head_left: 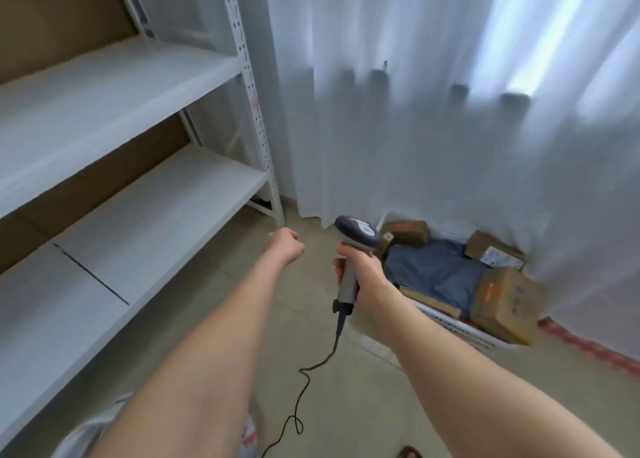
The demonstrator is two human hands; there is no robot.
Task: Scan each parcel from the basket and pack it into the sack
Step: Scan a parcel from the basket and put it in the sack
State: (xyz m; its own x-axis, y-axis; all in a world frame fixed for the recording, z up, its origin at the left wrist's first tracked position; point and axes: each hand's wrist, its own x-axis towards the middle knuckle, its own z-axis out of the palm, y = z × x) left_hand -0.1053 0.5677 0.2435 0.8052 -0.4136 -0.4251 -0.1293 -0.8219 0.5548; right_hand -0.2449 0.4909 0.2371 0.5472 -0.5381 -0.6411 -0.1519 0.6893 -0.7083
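right hand [363, 277]: grasping the scanner [356, 236] by its handle, head at the far end, cable [311, 367] trailing near along the floor
left hand [285, 246]: clenched, nothing seen in it, just left of the scanner
basket [450, 322]: on the floor, right of both hands, against the curtain [415, 128]
parcels: brown box [403, 232] far left in the basket, larger carton [505, 298] on the near right rim, blue-grey bag [440, 270] between them
key relation: basket is nearer the right hand, but that hand is busy; the free left hand probably must cross right
sack [86, 437]: likely the white plastic at near left, blurred
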